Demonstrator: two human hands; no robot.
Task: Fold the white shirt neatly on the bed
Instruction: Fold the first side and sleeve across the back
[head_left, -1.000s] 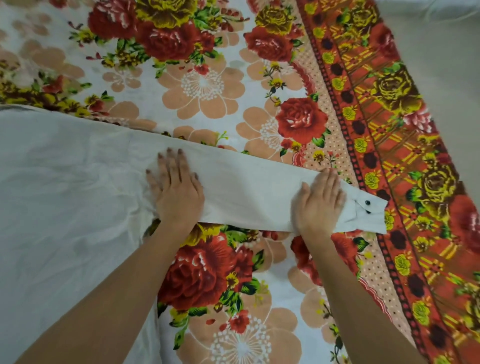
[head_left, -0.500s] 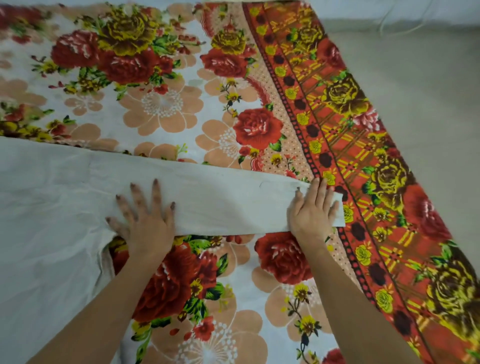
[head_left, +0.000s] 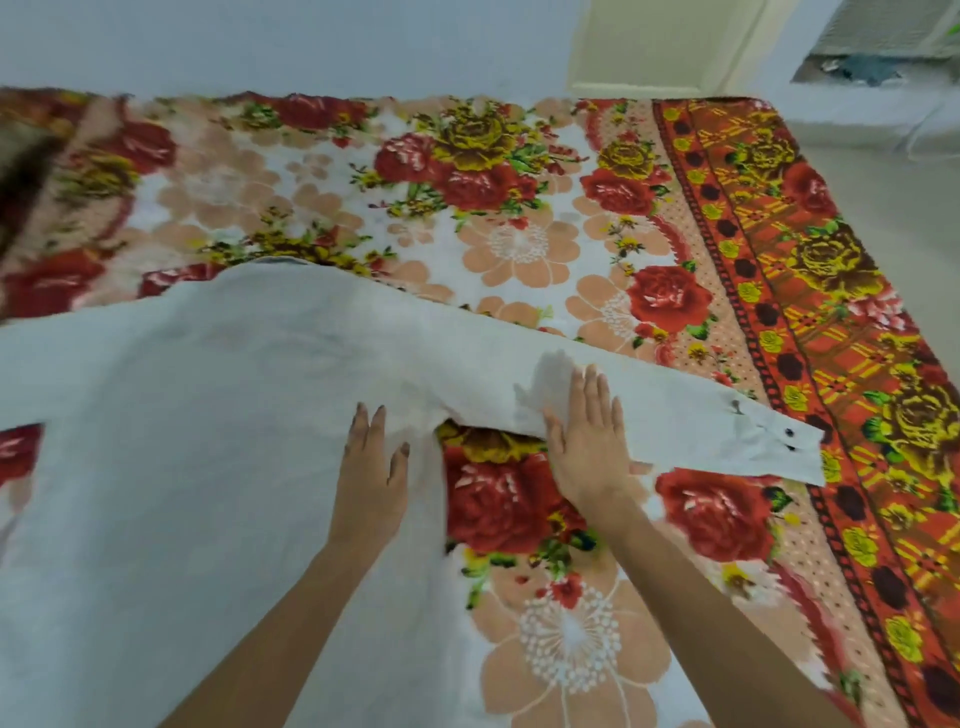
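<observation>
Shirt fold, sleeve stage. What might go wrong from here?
1. The fabric is rumpled beside the right hand on the sleeve; folding now would likely press that crease in.
2. Both hands lie flat, left hand by the armpit, neither gripping, so the white shirt may slide on the bedspread.
3. The cuff reaches the bed's red border; it may trail when the sleeve is folded in.

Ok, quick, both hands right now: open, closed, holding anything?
Left hand: open, flat on the white shirt, holding nothing.
Right hand: open, flat on the sleeve, holding nothing.
</observation>
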